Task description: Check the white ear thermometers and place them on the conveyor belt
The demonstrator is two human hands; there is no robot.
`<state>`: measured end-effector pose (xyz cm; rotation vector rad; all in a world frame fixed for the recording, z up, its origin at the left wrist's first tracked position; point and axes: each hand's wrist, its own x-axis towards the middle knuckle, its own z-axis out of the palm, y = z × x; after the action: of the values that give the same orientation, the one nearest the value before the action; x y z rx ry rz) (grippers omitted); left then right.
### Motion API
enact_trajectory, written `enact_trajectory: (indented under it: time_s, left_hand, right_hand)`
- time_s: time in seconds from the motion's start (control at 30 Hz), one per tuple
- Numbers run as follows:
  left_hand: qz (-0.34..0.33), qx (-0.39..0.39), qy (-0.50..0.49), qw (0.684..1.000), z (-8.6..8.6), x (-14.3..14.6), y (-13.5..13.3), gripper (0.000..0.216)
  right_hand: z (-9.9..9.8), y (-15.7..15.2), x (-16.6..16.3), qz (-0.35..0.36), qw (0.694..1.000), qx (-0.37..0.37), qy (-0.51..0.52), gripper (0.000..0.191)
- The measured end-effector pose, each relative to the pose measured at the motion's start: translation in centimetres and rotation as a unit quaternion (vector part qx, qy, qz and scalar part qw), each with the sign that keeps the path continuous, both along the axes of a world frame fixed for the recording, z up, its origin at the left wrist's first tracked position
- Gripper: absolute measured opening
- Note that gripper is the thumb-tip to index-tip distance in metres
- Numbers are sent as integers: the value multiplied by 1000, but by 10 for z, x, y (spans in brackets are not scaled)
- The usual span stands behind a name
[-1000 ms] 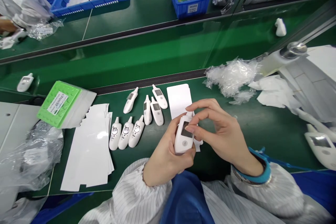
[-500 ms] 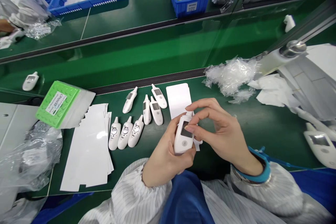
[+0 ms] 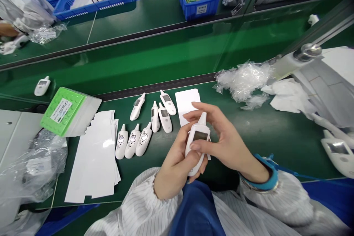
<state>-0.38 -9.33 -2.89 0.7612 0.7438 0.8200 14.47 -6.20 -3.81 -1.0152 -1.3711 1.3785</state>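
A white ear thermometer (image 3: 205, 128) with a dark screen and a pointed probe is held between my two hands, tip away from me. My left hand (image 3: 173, 173) is wrapped round its body, thumb across the front near the button. Gripping its upper part, my right hand (image 3: 228, 140) has its thumb at the screen's lower edge and its fingers behind. Left of my hands, several more thermometers (image 3: 165, 118) lie on the green bench, some face up. Three others (image 3: 132, 142) with a printed cartoon face form a row. Under my hands lies white card (image 3: 188, 99), partly covered.
White paper sheets (image 3: 94, 158) and a green-topped battery tray (image 3: 62, 110) lie at left. Crumpled clear plastic (image 3: 243, 81) and a pump bottle (image 3: 293, 61) are at right. On the shelf stand a blue bin (image 3: 200, 7) of green batteries and a blue basket (image 3: 96, 5) of white parts.
The thermometer has tilted and dropped slightly, its probe now uncovered. My right hand's fingers have moved from its front and tip to behind it, and my left thumb has come onto the front.
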Motion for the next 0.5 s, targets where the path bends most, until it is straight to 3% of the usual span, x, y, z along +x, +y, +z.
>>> enact_trajectory:
  time_s: [0.13, 0.23, 0.37, 0.43, 0.5]
  left_hand:
    - [-13, -19, 35, 999, -2, 0, 3, 49]
    - [18, -17, 59, 998, -4, 9, 8, 44]
    - [76, -11, 167, 983, 3, 13, 20, 34]
    - [103, 9, 237, 966, 6, -4, 39, 33]
    - [108, 45, 279, 953, 3, -33, 76, 36]
  right_hand:
    - [-2, 4, -3, 7, 1000, -2, -9, 29]
    - [-7, 6, -1, -9, 999, 9, -29, 15]
    - [-18, 3, 21, -127, 979, 101, -122, 19]
    - [-28, -3, 53, -254, 937, 138, -197, 19]
    - [-41, -18, 102, -401, 847, 155, -313, 19]
